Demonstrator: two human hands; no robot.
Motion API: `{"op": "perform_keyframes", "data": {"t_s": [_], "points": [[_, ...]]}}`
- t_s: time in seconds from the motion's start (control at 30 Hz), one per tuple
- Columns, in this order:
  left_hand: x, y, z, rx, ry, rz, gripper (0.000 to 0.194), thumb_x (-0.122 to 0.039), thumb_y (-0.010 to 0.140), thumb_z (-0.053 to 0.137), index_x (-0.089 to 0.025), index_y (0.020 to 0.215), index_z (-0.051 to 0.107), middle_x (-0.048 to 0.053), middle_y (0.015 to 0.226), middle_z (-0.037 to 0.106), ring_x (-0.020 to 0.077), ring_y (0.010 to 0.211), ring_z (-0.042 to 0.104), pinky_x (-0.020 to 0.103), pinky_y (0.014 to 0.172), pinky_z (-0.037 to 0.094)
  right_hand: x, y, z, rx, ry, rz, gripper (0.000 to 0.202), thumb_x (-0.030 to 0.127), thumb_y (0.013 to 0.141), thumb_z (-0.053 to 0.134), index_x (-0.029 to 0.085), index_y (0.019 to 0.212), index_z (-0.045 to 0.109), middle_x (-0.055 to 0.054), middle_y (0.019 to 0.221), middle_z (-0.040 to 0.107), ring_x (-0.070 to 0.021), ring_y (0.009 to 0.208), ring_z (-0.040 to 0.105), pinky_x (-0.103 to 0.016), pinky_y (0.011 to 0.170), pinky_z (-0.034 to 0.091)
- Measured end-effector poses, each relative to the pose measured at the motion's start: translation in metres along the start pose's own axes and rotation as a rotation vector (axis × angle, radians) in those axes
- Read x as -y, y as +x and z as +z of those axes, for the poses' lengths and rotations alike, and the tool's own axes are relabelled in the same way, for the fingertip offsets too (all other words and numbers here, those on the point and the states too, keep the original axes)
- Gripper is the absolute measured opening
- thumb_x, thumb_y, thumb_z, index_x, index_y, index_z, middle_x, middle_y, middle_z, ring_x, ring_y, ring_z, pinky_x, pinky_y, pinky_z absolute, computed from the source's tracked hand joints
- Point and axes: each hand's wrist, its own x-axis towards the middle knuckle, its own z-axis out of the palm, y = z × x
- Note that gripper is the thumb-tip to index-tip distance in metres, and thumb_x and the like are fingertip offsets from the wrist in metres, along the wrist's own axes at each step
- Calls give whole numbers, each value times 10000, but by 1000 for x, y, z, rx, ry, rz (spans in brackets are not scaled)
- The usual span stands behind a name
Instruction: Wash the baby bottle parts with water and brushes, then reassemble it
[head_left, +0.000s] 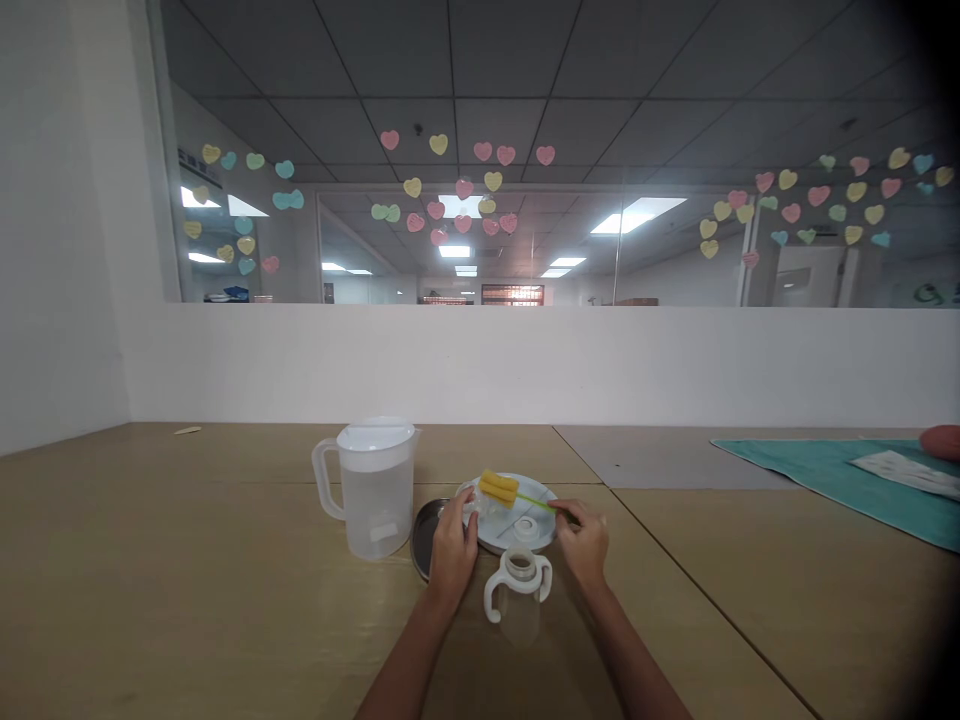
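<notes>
My right hand [583,538] is closed on the thin green handle [534,501] of a yellow sponge brush [499,488]. The sponge is over a round white plate [547,535]. At the plate's left side, my left hand [456,535] has its fingers curled around a small clear piece [478,505], whose shape is hard to make out. A white ring [526,528] lies on the plate. Nearer to me stands a clear bottle [519,610] with a white two-handled collar [493,590], its mouth open, touched by neither hand.
To the left, a translucent lidded pitcher [377,495] stands upright. A dark round dish [424,540] is partly behind my left hand. A teal cloth [810,480] with a white cloth [900,470] and a reddish object [940,442] lies at the far right.
</notes>
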Motion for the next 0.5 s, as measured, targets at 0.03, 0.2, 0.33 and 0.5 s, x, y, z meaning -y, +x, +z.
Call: {"op": "perform_keyframes", "data": {"t_s": [0.03, 0.2, 0.33, 0.5], "points": [[-1, 0, 0, -37, 13, 31, 285, -187, 733, 673, -253, 1009, 648, 61, 1093, 622, 216, 1092, 527, 302, 1043, 317, 0, 0, 0, 13, -5, -3, 255, 205, 711, 434, 215, 690, 687, -37, 757, 702, -214, 743, 613, -327, 744, 351], [3, 3, 1, -164, 246, 179, 408, -297, 746, 662, -229, 1134, 559, 89, 1240, 504, 240, 1130, 503, 353, 963, 433, 0, -2, 4, 119, 33, 16, 253, 202, 673, 433, 219, 653, 684, -30, 739, 701, -209, 735, 615, -328, 754, 360], [14, 5, -1, -131, 459, 252, 406, -338, 805, 586, -201, 1174, 488, 94, 1136, 518, 213, 1018, 554, 380, 899, 480, -3, -2, 7, 136, 113, 94, 250, 222, 656, 432, 222, 639, 681, -33, 742, 703, -218, 751, 623, -335, 763, 403], [19, 4, -2, -175, 523, 233, 420, -391, 779, 607, -202, 1136, 490, 86, 1098, 475, 230, 1042, 544, 411, 921, 468, -5, -2, 9, 140, 215, 179, 227, 243, 634, 448, 217, 618, 673, -41, 732, 701, -225, 747, 629, -328, 733, 448]]}}
